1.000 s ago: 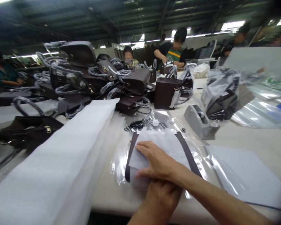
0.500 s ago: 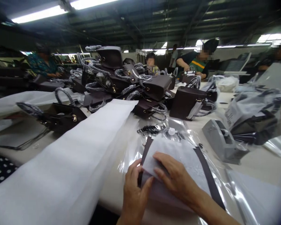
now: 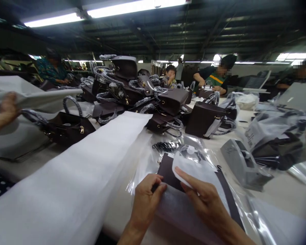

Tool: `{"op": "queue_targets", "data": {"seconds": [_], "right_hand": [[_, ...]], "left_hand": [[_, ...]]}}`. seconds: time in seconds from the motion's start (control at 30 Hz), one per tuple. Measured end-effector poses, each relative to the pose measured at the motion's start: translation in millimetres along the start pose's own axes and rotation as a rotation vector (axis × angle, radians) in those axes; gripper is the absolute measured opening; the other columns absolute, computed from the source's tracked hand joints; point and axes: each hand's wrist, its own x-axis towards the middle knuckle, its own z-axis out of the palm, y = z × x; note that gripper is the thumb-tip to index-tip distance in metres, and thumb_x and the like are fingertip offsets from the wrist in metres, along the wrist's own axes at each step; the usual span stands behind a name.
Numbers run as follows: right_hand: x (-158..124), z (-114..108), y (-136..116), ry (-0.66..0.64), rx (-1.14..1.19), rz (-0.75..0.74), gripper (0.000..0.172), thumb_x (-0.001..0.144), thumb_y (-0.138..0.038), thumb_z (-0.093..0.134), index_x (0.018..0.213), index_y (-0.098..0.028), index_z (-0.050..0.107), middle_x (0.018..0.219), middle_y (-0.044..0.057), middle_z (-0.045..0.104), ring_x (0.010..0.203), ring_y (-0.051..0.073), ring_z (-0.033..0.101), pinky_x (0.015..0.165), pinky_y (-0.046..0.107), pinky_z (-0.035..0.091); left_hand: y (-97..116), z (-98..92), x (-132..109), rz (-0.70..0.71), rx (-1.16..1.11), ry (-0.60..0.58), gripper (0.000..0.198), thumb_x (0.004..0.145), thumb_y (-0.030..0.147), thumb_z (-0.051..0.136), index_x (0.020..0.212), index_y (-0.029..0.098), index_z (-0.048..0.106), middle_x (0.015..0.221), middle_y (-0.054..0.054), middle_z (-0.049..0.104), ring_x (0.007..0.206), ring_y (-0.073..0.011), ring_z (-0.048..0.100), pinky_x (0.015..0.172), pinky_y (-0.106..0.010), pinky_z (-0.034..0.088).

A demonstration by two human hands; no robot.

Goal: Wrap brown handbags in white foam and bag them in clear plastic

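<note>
In front of me a dark brown bag [image 3: 167,170] lies flat, largely covered by white wrapping sheets. My left hand [image 3: 148,197] pinches at its left edge, thumb against forefinger; whether a sheet is caught there too I cannot tell. Between the fingers and thumb of my right hand [image 3: 206,197] is a white wrapping sheet [image 3: 205,170], its left edge folded back so that brown surface shows. A thinner, see-through sheet [image 3: 178,207] covers the lower part of the bag. Clear plastic lies beneath and around it.
A long white sheet stack [image 3: 91,160] runs along the left. Brown handbags [image 3: 173,98] are heaped behind. A grey tape dispenser [image 3: 242,163] and black hooks [image 3: 167,146] lie nearby. Another person's hand [image 3: 9,109] grips white material at far left; a co-worker [image 3: 216,76] stands at the back.
My right hand has moved right and down, drawing the white sheet back and baring the bag's upper left. My left hand's fingers have closed into a pinch. Another person's hand has appeared at left.
</note>
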Motion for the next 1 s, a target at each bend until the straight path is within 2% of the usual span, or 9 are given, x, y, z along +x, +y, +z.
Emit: {"op": "queue_targets", "data": {"seconds": [0.17, 0.27, 0.33, 0.43, 0.57, 0.7, 0.77, 0.83, 1.0], "right_hand": [[-13.4, -2.3, 6.7, -0.034, -0.081, -0.208, 0.043, 0.084, -0.009, 0.043, 0.127, -0.013, 0.048, 0.131, 0.012, 0.047, 0.123, 0.02, 0.042, 0.099, 0.033, 0.039], [-14.2, -1.5, 12.2, -0.135, -0.125, -0.306, 0.048, 0.083, -0.008, 0.04, 0.131, -0.013, 0.043, 0.132, 0.011, 0.046, 0.125, 0.02, 0.038, 0.101, 0.035, 0.038], [-11.9, -1.3, 15.0, -0.216, -0.161, -0.351, 0.052, 0.082, -0.008, 0.04, 0.133, -0.013, 0.04, 0.133, 0.011, 0.045, 0.127, 0.021, 0.035, 0.102, 0.037, 0.037], [-10.7, 1.4, 19.7, -0.28, -0.219, -0.39, 0.054, 0.082, -0.008, 0.039, 0.136, -0.013, 0.035, 0.135, 0.01, 0.044, 0.129, 0.023, 0.032, 0.104, 0.039, 0.036], [-16.6, 10.7, 27.7, -0.252, -0.29, -0.474, 0.055, 0.083, -0.01, 0.034, 0.138, -0.012, 0.033, 0.133, 0.009, 0.045, 0.128, 0.024, 0.033, 0.102, 0.039, 0.038], [-17.9, 17.0, 26.3, -0.195, -0.383, -0.537, 0.047, 0.087, -0.009, 0.03, 0.133, -0.009, 0.041, 0.129, 0.012, 0.049, 0.127, 0.025, 0.034, 0.102, 0.04, 0.037], [-14.5, 17.0, 20.2, -0.204, -0.43, -0.561, 0.042, 0.087, -0.009, 0.032, 0.125, -0.008, 0.049, 0.126, 0.014, 0.052, 0.127, 0.027, 0.034, 0.101, 0.041, 0.039], [-10.5, 16.1, 13.4, -0.238, -0.464, -0.578, 0.038, 0.087, -0.009, 0.035, 0.118, -0.007, 0.055, 0.123, 0.016, 0.054, 0.127, 0.028, 0.034, 0.098, 0.042, 0.041], [-9.0, 19.0, 5.7, -0.213, -0.472, -0.6, 0.036, 0.086, -0.006, 0.035, 0.115, -0.006, 0.057, 0.12, 0.016, 0.057, 0.126, 0.029, 0.037, 0.095, 0.042, 0.046]], "left_hand": [[-1.4, 2.7, 10.6, -0.035, -0.033, -0.009, 0.012, 0.074, 0.023, 0.058, 0.063, 0.018, 0.057, 0.109, -0.006, 0.056, 0.11, -0.0223, 0.048, 0.084, -0.029, 0.04], [-2.7, 2.9, 16.4, -0.139, -0.126, -0.102, 0.014, 0.073, 0.025, 0.058, 0.062, 0.017, 0.055, 0.074, 0.0, 0.057, 0.076, -0.0148, 0.054, 0.066, -0.023, 0.04], [-3.6, 3.3, 19.9, -0.207, -0.171, -0.145, 0.015, 0.074, 0.026, 0.056, 0.062, 0.017, 0.054, 0.059, 0.004, 0.047, 0.057, -0.0098, 0.044, 0.054, -0.02, 0.034], [-5.1, 4.0, 24.1, -0.25, -0.197, -0.154, 0.011, 0.071, 0.022, 0.057, 0.062, 0.016, 0.054, 0.056, 0.005, 0.044, 0.054, -0.0077, 0.037, 0.051, -0.018, 0.029], [-8.4, 3.3, 26.0, -0.281, -0.21, -0.18, 0.01, 0.07, 0.021, 0.057, 0.062, 0.016, 0.053, 0.054, 0.006, 0.041, 0.052, -0.0075, 0.035, 0.049, -0.018, 0.027], [-15.4, 5.4, 21.1, -0.269, -0.231, -0.171, 0.009, 0.072, 0.021, 0.055, 0.066, 0.017, 0.051, 0.058, 0.005, 0.043, 0.055, -0.0075, 0.038, 0.051, -0.018, 0.031], [-19.9, 9.2, 16.5, -0.248, -0.302, -0.142, 0.006, 0.074, 0.021, 0.055, 0.076, 0.018, 0.051, 0.066, 0.004, 0.049, 0.061, -0.0086, 0.045, 0.057, -0.019, 0.036], [-24.1, 13.8, 11.8, -0.22, -0.362, -0.086, 0.012, 0.076, 0.022, 0.055, 0.087, 0.019, 0.048, 0.076, 0.002, 0.053, 0.071, -0.0106, 0.051, 0.066, -0.021, 0.041], [-29.7, 21.7, 7.8, -0.16, -0.36, -0.003, 0.014, 0.082, 0.025, 0.052, 0.093, 0.019, 0.047, 0.084, 0.001, 0.054, 0.08, -0.0122, 0.054, 0.075, -0.024, 0.044]]}}
